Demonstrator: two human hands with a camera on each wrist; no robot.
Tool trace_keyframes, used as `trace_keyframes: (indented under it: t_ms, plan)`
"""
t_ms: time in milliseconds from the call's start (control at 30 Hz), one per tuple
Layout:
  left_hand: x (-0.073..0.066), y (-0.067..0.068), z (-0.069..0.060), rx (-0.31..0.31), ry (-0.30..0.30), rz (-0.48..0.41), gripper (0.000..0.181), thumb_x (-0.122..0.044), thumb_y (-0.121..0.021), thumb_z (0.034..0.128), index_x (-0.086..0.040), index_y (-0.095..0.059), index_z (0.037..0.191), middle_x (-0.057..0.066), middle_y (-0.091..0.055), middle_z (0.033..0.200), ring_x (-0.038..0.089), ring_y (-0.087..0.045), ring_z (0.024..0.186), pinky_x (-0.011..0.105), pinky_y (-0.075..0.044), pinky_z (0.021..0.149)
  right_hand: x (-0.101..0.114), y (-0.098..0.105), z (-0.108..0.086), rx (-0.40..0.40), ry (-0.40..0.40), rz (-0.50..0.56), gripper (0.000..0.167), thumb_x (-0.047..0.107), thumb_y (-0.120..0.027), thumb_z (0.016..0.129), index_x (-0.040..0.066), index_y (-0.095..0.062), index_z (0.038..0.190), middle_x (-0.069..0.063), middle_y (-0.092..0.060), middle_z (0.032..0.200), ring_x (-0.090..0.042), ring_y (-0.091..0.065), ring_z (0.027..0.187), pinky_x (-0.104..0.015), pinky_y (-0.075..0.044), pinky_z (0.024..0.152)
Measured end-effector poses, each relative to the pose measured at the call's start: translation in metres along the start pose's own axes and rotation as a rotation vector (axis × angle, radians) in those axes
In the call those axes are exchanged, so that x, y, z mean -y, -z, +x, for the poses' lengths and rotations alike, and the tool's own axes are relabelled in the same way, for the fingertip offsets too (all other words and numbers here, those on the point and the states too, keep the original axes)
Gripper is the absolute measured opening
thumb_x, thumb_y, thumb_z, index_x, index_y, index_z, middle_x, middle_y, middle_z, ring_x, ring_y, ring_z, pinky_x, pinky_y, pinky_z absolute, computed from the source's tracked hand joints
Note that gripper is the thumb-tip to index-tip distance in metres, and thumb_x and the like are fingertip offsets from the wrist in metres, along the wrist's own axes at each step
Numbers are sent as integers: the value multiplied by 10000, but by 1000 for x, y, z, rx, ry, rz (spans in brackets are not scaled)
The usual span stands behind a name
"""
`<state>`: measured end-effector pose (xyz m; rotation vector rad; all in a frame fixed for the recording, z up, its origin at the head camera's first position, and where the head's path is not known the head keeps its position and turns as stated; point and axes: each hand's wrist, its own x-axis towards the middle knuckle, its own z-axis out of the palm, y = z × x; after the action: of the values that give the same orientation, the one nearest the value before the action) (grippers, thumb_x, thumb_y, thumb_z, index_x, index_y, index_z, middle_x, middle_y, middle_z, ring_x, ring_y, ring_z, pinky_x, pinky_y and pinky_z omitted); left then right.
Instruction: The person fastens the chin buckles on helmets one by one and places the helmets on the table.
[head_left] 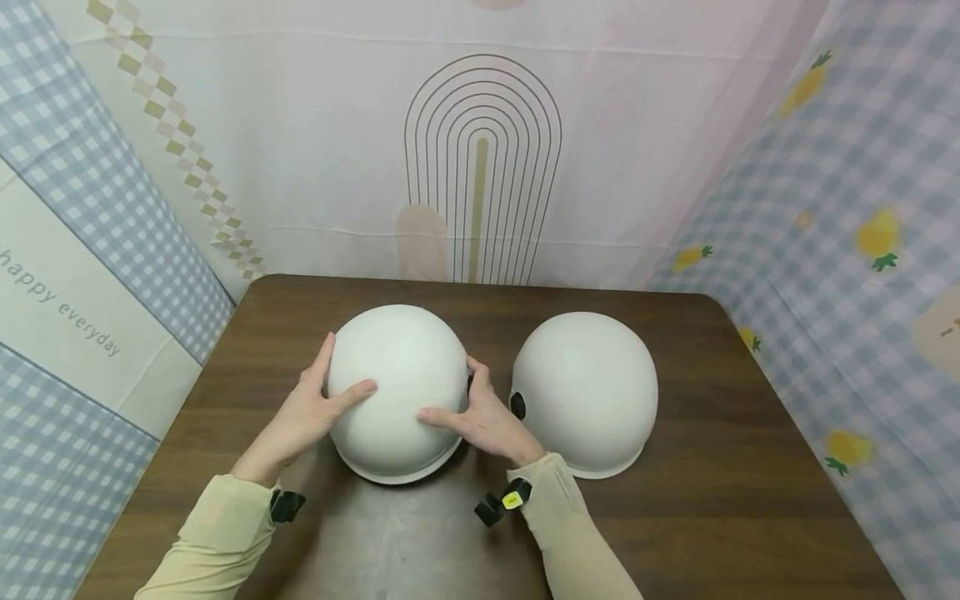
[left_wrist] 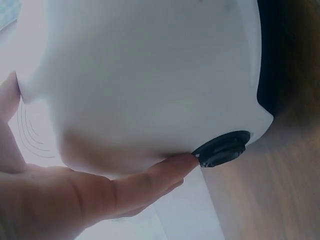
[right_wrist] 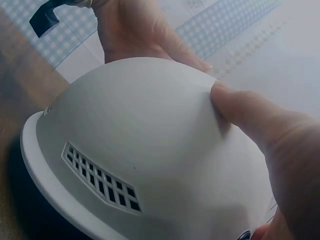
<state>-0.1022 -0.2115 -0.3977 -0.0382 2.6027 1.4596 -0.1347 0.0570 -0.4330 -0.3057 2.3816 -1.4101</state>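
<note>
White, smooth-skinned and domed, the first helmet (head_left: pixel 405 362) sits left of the desk's midline, near the far edge of the desk (head_left: pixel 735 508). I read the grip as follows: left hand (head_left: pixel 306 410) and right hand (head_left: pixel 491 418) hold opposite sides of the dome, thumbs on its near face, remaining fingers spread along the flanks. Several right fingertips are hidden behind the shell. The raised rim shows a dark band beneath; I cannot tell lining from shadow, or whether the rim touches the desk.

The left-wrist view shows a round black fitting (left_wrist: pixel 222 149) at a left fingertip; the right-wrist view shows a slanted grid vent (right_wrist: pixel 102 180).

A matching second helmet (head_left: pixel 588 383) stands toward the desk's right edge, its lower left rim partly covered by the right wrist and sleeve (head_left: pixel 555 500). The frame cuts off the desk's near edge.
</note>
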Motion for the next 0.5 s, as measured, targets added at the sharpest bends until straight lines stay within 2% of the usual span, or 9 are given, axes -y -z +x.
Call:
trace_keyframes:
  t_ms: [233,500]
  plan:
    - [0,-2,0,-2,9,26,1060,-577,-642,870,-299,129,1543,246,3,1579,517,-176,1378,673,-297,1002,-7,-4,4,33,8,29,1209,649,-755,710,171,-18,1541,-196,-325,1489,-279,-414,1306,-518,-344,1041]
    - [-1,-4,1,-11,14,50,1077,-575,-650,865,-289,137,1542,245,-6,1576,523,-172,1376,678,-304,994,-9,-5,6,50,4,51,1212,611,-765,726,145,-5,1548,-188,-252,1530,-282,-360,1348,-524,-312,1068]
